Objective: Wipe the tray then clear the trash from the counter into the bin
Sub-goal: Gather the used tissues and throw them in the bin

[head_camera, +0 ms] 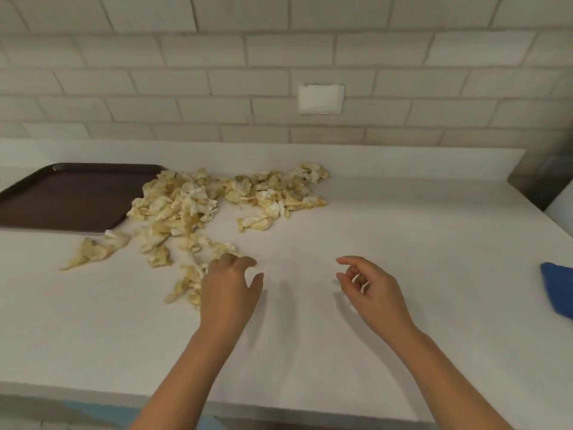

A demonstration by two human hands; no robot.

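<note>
A dark brown tray (62, 197) lies at the far left of the white counter (387, 243). Crumpled, yellow-stained paper scraps (198, 206) spread from the tray's right edge across the counter's middle. My left hand (231, 290) hovers over the nearest scraps with fingers loosely curled downward; whether it touches them I cannot tell. My right hand (370, 290) hangs above bare counter to the right, fingers relaxed and holding nothing. A blue cloth (558, 290) lies at the right edge of view.
A tiled wall with a white plate (321, 99) backs the counter. A metal surface (545, 178) stands at the far right corner. The counter's front edge runs below my forearms. No bin is in view.
</note>
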